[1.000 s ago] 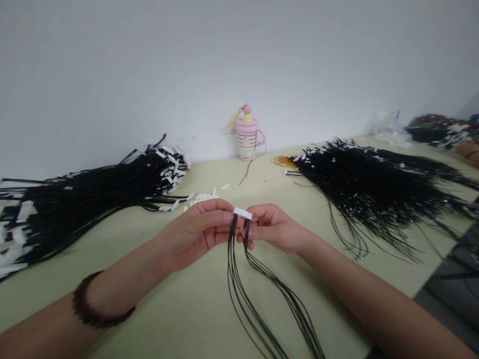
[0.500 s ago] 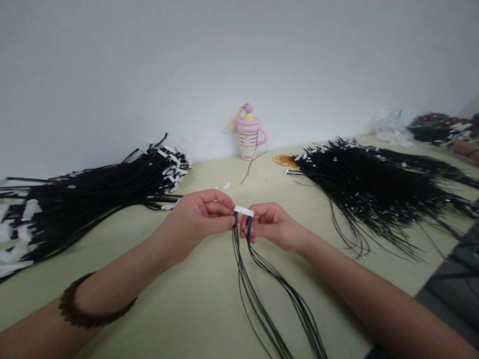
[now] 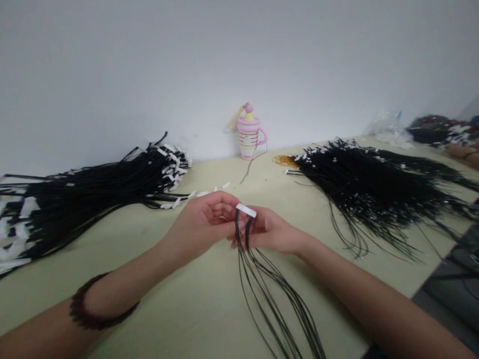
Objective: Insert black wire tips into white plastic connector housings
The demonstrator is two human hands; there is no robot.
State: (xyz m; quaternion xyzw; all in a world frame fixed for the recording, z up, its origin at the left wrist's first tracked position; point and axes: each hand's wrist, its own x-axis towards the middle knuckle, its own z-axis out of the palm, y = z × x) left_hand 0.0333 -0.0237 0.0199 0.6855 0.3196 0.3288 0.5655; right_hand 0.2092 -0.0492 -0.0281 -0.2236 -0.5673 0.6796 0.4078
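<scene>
Both hands, left hand and right hand, pinch closed on the white connector (long axis sideways) above the table middle; thin black wires trail toward the near edge.

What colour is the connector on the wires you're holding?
White connector, on black wires; head view shows it best.

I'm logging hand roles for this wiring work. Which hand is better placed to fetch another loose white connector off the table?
Probably the left hand: the loose white connectors lie just beyond it, while the right hand supports the wires.
</scene>
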